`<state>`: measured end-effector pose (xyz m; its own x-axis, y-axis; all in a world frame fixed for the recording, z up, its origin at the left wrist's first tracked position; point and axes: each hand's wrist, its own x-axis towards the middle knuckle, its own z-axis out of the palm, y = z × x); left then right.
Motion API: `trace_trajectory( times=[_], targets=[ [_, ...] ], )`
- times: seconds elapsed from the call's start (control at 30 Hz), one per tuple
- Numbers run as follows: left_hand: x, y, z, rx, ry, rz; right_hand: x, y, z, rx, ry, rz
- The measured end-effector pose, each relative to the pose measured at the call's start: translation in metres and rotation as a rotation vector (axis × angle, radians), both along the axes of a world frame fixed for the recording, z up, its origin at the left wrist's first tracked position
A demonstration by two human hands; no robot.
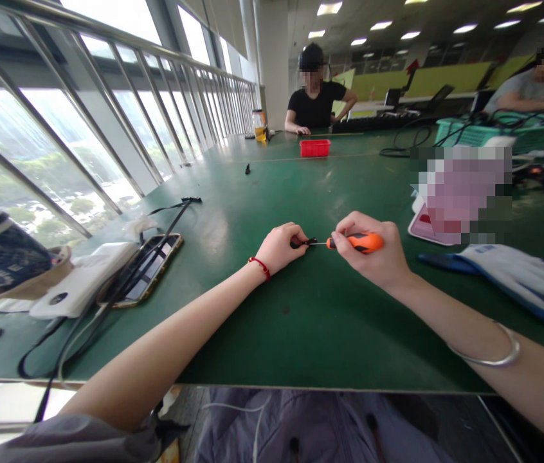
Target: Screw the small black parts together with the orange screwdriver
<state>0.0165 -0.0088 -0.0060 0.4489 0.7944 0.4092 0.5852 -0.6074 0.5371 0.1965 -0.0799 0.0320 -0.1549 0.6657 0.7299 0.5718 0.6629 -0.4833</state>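
Observation:
My left hand (279, 247) is closed around a small black part (298, 243) and rests on the green table (310, 321). My right hand (371, 254) grips an orange and black screwdriver (356, 242). Its thin metal shaft points left, and the tip meets the black part between the two hands. A red string circles my left wrist and a silver bangle my right forearm.
A phone (149, 267), a white power bank (83, 283) and black cables lie at left by the railing. White and blue gloves (513, 276) lie at right. A red tray (315, 148) stands farther back. One person sits at the far end, another at the far right.

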Motion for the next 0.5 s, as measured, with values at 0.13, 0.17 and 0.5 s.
trace_trajectory(
  times=[0.13, 0.17, 0.5],
  targets=[
    [-0.0002, 0.0005, -0.001, 0.003, -0.004, -0.004, 0.0006, -0.0001, 0.0001, 0.041, -0.002, 0.013],
    [-0.0003, 0.0006, -0.0012, 0.003, -0.005, -0.006, 0.0008, 0.0, 0.0001, 0.044, -0.004, 0.012],
    [-0.0005, 0.0011, -0.0009, 0.005, 0.008, -0.005, 0.0001, 0.0003, -0.0002, 0.024, -0.036, 0.016]
  ],
)
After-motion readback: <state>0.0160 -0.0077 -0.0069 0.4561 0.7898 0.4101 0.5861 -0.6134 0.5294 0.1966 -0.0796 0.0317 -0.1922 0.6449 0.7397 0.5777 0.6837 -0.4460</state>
